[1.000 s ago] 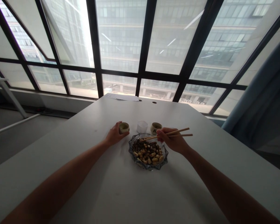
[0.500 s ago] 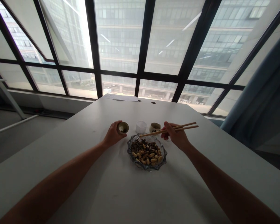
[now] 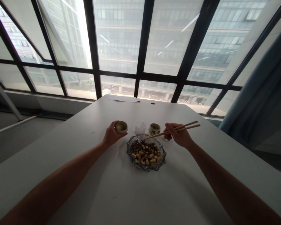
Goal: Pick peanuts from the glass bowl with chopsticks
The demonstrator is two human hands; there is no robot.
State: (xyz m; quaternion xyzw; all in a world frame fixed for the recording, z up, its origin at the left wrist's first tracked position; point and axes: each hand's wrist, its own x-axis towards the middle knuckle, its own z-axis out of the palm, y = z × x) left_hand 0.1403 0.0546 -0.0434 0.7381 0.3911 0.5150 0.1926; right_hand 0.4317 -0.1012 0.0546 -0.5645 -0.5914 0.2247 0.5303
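Looking down in the head view, the relation that seems to count most is between the wooden chopsticks [image 3: 158, 135] and the dark seeds [image 3: 138, 147]. The right hand [image 3: 179, 134], right of the frame's centre, has its fingers closed on the chopsticks. Their long axis slants gently from the right of the frame down toward the centre, with the tips over the far part of the glass bowl [image 3: 146, 168]; whether they touch any seeds, I cannot tell. The bowl sits on the worktop [image 3: 117, 193] just below the frame's centre, so the seeds lie to the left of the right hand and lower in the frame, with peanuts [image 3: 148, 156] on the bowl's near side.

Left of centre, the left hand [image 3: 112, 134] is wrapped around the small green cup [image 3: 121, 126] from its left side, mouth up. This hand is nearer the seeds, which lie to its right and slightly lower; the tips reach over them from the other side.
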